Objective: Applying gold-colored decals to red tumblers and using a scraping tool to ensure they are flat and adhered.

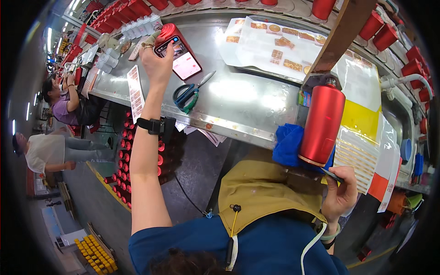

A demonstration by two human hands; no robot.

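My left hand (155, 65) reaches to a phone (185, 62) with a lit screen, propped against a red ribbed object (170, 31). Its thumb lies on the screen, and its taped fingers are at the phone's left edge. At the lower right my right hand (341, 195) pinches a small dark flat blade-like tool (333, 175), its exact kind unclear. The tool's tip is close to the base of a shiny red metal bottle (323, 123). This bottle lies on its side on a blue cloth (288, 144), neck pointing away from me.
Scissors (188, 96) with dark handles lie on the metal table (247, 103). Sheets of gold stickers (284, 43) spread at the back. A brown post (337, 36) rises behind the bottle. Red cups (371, 25) line a conveyor. Two people (64, 98) are at far left.
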